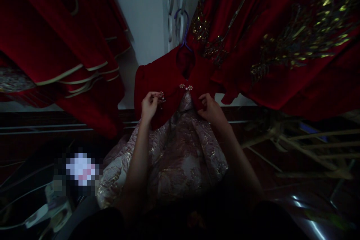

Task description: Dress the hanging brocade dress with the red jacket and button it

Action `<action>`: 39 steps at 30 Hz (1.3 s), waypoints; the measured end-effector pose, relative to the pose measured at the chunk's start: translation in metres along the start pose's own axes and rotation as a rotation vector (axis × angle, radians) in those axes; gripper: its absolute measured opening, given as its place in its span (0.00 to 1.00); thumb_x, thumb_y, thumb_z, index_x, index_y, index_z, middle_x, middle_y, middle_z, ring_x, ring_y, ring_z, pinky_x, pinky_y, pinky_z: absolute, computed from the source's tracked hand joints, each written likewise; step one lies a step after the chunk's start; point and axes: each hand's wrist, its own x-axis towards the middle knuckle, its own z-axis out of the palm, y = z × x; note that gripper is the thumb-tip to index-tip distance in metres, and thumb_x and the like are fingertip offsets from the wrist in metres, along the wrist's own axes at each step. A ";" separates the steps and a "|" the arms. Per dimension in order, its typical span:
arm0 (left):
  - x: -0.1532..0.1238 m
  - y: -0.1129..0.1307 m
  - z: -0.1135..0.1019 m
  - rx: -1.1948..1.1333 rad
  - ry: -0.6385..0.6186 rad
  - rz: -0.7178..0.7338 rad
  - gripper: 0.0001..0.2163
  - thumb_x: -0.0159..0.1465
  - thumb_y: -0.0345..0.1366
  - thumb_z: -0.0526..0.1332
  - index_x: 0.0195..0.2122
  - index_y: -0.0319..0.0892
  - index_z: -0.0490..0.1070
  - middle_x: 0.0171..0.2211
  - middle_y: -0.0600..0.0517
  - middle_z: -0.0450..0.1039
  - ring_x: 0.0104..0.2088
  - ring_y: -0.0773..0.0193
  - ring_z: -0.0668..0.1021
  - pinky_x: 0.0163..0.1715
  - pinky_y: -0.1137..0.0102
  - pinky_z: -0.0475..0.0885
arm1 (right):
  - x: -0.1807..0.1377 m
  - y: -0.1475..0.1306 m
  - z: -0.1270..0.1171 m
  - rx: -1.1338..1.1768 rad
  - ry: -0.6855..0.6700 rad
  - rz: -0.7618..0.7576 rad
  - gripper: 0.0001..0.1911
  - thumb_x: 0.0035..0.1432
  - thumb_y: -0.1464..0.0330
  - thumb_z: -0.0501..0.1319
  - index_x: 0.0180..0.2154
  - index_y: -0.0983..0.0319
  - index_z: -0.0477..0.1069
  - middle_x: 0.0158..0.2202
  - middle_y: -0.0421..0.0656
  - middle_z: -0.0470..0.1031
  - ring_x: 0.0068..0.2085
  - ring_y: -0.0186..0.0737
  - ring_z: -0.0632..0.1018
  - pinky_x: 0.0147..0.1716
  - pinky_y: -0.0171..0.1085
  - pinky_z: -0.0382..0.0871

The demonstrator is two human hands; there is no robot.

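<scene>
A short red jacket (160, 77) hangs on a purple hanger (185, 33) in front of me, over a pale pink skirt with a shiny woven pattern (182, 150). Two flower-shaped clasps (186, 87) of pearly beads sit at the jacket's front opening. My left hand (149, 105) is closed in a pinch on a small beaded ornament (161, 98) against the jacket's left front. At the right front edge, my right hand (211, 108) has curled fingers on the red cloth; its fingertips are partly hidden in the dim light.
Red garments with pale trim (92, 71) hang at the left, and red ones with gold sequin work (315, 26) at the right. White scrolled metalwork (178, 3) supports the hanger. A wooden rack (278, 135) stands low right; a blurred bright screen (82, 168) is low left.
</scene>
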 end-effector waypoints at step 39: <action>-0.034 0.027 0.041 -0.222 -0.718 -0.235 0.15 0.61 0.37 0.61 0.48 0.39 0.70 0.38 0.46 0.77 0.36 0.64 0.80 0.39 0.65 0.78 | 0.002 -0.022 0.015 0.723 -0.154 0.073 0.10 0.53 0.63 0.62 0.36 0.60 0.67 0.37 0.43 0.73 0.33 0.35 0.78 0.35 0.39 0.76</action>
